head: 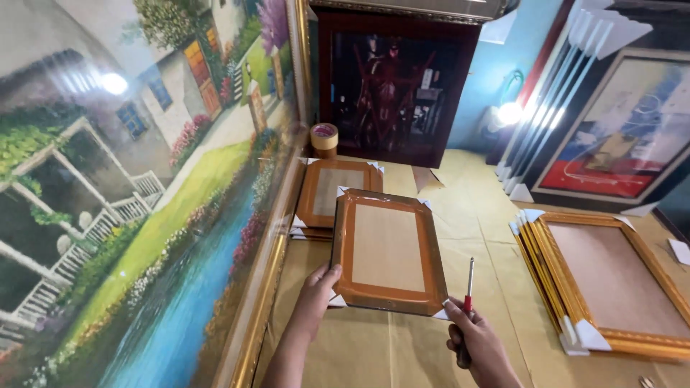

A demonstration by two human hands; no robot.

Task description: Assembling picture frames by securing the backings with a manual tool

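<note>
Head view is showing the left hand [316,291] gripping the lower left corner of a taped picture frame [388,251], its long axis running away from the person, while the right hand [476,345], closing around a red-handled screwdriver [468,287], is touching the lower right corner.

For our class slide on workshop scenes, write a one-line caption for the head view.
Left hand and right hand, gripping a red-handled tool, hold a small frame beside a landscape painting.
</note>
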